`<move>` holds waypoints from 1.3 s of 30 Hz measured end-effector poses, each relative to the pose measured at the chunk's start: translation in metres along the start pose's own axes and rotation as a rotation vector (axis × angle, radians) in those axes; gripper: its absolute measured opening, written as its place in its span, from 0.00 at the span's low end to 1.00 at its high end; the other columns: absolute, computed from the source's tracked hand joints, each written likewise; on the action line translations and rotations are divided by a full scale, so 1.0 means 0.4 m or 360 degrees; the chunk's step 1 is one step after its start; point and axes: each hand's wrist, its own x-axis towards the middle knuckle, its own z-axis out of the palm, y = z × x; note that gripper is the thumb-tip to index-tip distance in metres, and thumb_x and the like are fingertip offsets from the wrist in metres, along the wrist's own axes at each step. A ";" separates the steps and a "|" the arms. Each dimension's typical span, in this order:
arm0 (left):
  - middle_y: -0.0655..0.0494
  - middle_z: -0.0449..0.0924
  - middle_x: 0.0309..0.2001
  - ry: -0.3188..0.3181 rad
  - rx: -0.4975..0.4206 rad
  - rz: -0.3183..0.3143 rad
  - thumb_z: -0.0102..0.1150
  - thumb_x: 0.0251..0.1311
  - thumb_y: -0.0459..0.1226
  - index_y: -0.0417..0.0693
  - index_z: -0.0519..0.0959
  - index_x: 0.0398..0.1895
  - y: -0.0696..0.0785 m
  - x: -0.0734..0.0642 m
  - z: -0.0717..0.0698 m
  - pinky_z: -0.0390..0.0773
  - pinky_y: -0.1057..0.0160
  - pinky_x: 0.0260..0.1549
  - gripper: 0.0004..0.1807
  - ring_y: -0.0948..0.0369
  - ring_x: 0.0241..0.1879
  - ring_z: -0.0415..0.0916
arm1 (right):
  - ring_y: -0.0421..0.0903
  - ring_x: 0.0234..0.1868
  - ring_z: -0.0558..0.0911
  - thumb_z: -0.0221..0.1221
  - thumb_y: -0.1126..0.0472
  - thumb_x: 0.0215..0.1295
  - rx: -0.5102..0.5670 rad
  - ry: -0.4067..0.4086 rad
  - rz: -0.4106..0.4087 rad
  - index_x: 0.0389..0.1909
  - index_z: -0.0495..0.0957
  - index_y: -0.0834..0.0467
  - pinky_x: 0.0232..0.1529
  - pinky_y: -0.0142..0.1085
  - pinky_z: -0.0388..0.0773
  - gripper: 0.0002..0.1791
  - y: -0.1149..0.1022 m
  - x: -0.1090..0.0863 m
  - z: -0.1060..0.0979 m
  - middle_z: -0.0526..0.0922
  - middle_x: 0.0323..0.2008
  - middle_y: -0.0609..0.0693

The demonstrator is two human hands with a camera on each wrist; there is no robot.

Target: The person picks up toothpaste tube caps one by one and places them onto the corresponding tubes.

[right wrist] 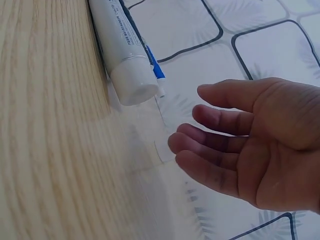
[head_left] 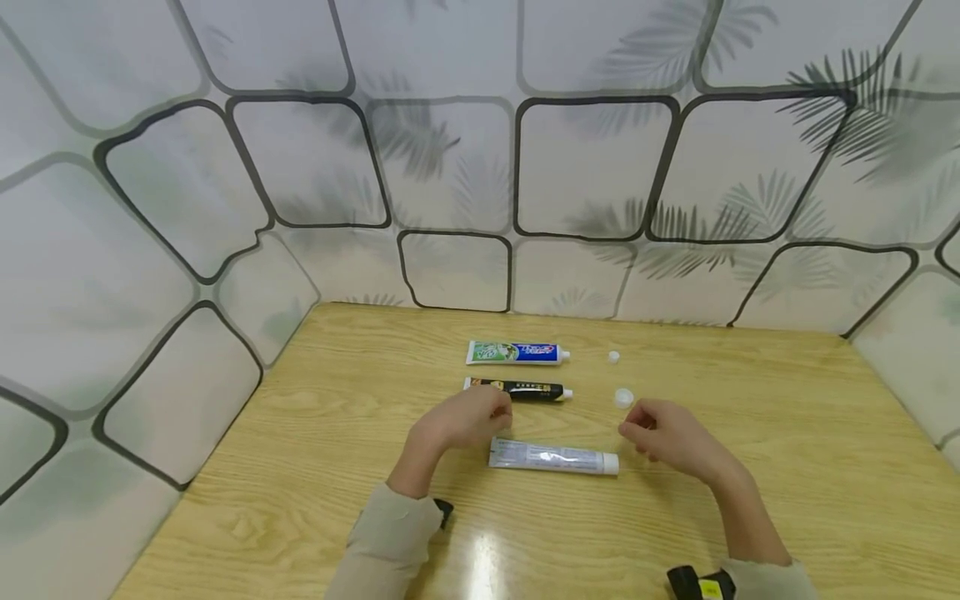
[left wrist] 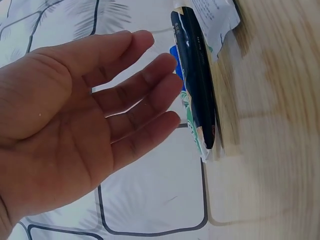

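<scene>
Three toothpaste tubes lie side by side across the table, nozzles pointing right. Nearest is a silvery-white toothpaste tube (head_left: pixel 553 457) with its white cap (right wrist: pixel 134 82) on. Behind it, a black toothpaste tube (left wrist: pixel 194 75) shows a bare white nozzle, as does the green and blue toothpaste tube (head_left: pixel 514 353) at the back. My left hand (head_left: pixel 463 419) hovers over the left ends of the near and black tubes, partly covering the black one; its fingers are relaxed and hold nothing. Just right of the white cap, my right hand (head_left: pixel 675 440) hangs with loosely bent fingers and an empty palm.
A small white cap (head_left: pixel 613 357) lies right of the green and blue tube. A larger white cap (head_left: pixel 623 397) sits right of the black tube, close to my right fingertips. A patterned wall (head_left: pixel 457 271) rises behind the wooden table (head_left: pixel 300 450).
</scene>
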 end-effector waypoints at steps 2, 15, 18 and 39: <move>0.56 0.78 0.29 0.0034 -0.0015 -0.0029 0.54 0.71 0.34 0.42 0.82 0.35 -0.001 0.002 -0.002 0.70 0.67 0.28 0.09 0.65 0.25 0.68 | 0.48 0.31 0.78 0.57 0.58 0.73 -0.0008 0.0067 0.0011 0.42 0.77 0.64 0.31 0.40 0.79 0.12 0.002 0.002 0.000 0.79 0.34 0.54; 0.47 0.76 0.58 0.0315 0.0079 0.0026 0.55 0.72 0.34 0.42 0.77 0.59 -0.039 0.051 -0.008 0.74 0.54 0.58 0.16 0.52 0.59 0.73 | 0.52 0.37 0.83 0.59 0.59 0.70 0.0016 0.0446 0.0055 0.50 0.75 0.69 0.32 0.37 0.79 0.17 0.032 0.044 -0.012 0.78 0.49 0.65; 0.44 0.67 0.69 0.0233 0.0190 0.0025 0.53 0.71 0.31 0.44 0.69 0.70 -0.047 0.057 0.001 0.65 0.50 0.66 0.24 0.47 0.69 0.64 | 0.53 0.38 0.83 0.60 0.59 0.69 0.0034 0.0420 0.0052 0.56 0.72 0.71 0.34 0.39 0.79 0.23 0.032 0.052 -0.004 0.73 0.55 0.69; 0.47 0.77 0.56 0.0068 0.0185 0.0100 0.55 0.66 0.25 0.44 0.78 0.56 -0.050 0.070 0.019 0.72 0.54 0.60 0.17 0.53 0.58 0.73 | 0.59 0.46 0.78 0.59 0.62 0.62 0.0018 0.0309 0.0117 0.68 0.59 0.74 0.38 0.41 0.77 0.36 0.062 0.072 0.024 0.69 0.59 0.75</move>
